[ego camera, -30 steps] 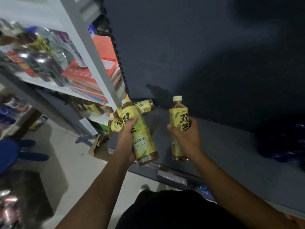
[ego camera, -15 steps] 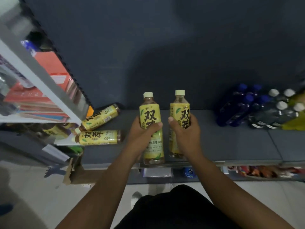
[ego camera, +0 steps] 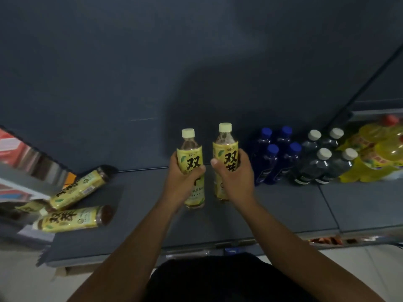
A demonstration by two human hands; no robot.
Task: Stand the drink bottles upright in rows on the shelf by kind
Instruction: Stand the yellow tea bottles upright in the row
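Observation:
My left hand (ego camera: 182,182) grips a yellow-labelled tea bottle (ego camera: 192,158) with a cream cap, held upright over the dark grey shelf (ego camera: 272,210). Beside it my right hand (ego camera: 236,178) grips a second, matching tea bottle (ego camera: 225,147), also upright and a little further back. Whether their bases touch the shelf I cannot tell. Two more tea bottles lie on their sides at the left: one (ego camera: 79,190) slanted towards the back panel, one (ego camera: 75,219) near the front. A third lying tea bottle (ego camera: 30,207) shows partly at the left edge.
Right of my hands stand blue-capped dark blue bottles (ego camera: 274,158), then white-capped dark bottles (ego camera: 322,160), both in upright rows. Yellow bottles (ego camera: 379,153) fill the far right. A neighbouring rack with red boxes (ego camera: 13,147) sits at the left. The shelf's front edge (ego camera: 196,249) runs below my forearms.
Both hands carried their tea bottles rightward and further back on the shelf, closer to the blue bottles. The left bottle, tilted a second ago, is upright.

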